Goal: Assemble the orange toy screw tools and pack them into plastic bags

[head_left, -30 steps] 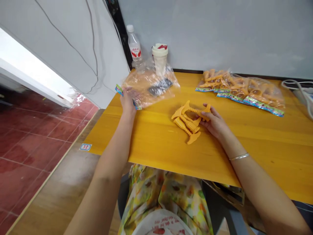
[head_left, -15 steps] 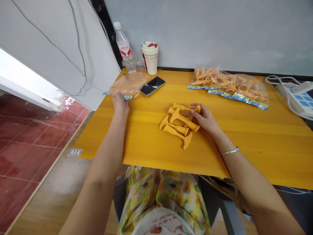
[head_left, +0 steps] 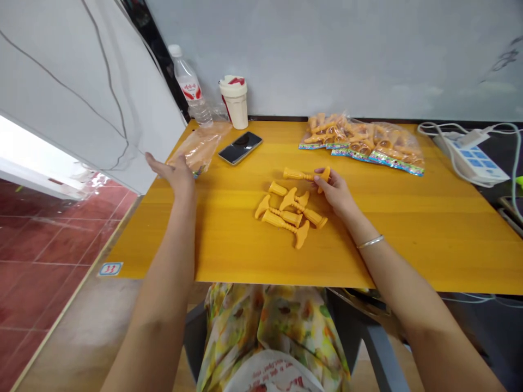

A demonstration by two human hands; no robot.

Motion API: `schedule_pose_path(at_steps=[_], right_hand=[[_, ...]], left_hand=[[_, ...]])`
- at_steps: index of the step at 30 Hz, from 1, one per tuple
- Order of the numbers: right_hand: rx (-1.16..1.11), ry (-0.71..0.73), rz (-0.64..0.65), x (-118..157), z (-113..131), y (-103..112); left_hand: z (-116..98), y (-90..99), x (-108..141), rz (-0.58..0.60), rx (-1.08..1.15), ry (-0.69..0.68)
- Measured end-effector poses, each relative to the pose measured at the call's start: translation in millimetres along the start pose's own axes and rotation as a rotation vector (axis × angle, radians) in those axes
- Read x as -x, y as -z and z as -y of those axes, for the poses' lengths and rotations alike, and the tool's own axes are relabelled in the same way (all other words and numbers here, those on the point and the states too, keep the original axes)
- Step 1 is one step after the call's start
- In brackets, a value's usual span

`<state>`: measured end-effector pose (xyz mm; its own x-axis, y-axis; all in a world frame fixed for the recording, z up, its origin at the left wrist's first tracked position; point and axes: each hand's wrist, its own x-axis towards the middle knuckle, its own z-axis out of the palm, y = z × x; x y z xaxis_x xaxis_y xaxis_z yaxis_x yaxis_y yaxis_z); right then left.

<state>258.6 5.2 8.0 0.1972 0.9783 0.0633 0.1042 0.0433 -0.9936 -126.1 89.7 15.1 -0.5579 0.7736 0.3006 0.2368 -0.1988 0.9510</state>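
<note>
My right hand (head_left: 333,189) grips an orange plastic piece (head_left: 300,174) with a T-shaped end, near the back of a loose pile. Several similar orange pieces (head_left: 281,219) lie in that pile on the yellow table (head_left: 232,245), in front of me. Over the left part of the table, my left hand (head_left: 177,173) has its fingers spread and holds nothing. Just behind it lies a clear plastic bag (head_left: 200,146) with a coloured strip, partly hidden by the fingers.
A phone (head_left: 240,147) lies near a lidded cup (head_left: 236,103) and a water bottle (head_left: 192,90) at the back left. Filled bags of orange pieces (head_left: 362,139) overlap at the back right. Farther right is a white power strip (head_left: 474,160) with cables.
My left hand has let go of the plastic bag and spread its fingers. My right hand has taken an orange piece away from the pile, slightly up. The view has shifted a little.
</note>
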Motion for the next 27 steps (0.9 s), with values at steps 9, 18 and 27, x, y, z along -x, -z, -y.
schedule_pose_path(at_steps=[9,18,27], right_hand=[[-0.016,-0.028,-0.001,3,6,-4],[-0.094,-0.031,0.013,10,-2,-19],[-0.305,-0.164,0.146,21,2,-35]], left_hand=[[-35,-36.2,67,0.413,0.020,-0.381],[-47,-68.4,123,1.147,-0.113,-0.777],[-57,-56.6,110,0.816,-0.239,-0.809]])
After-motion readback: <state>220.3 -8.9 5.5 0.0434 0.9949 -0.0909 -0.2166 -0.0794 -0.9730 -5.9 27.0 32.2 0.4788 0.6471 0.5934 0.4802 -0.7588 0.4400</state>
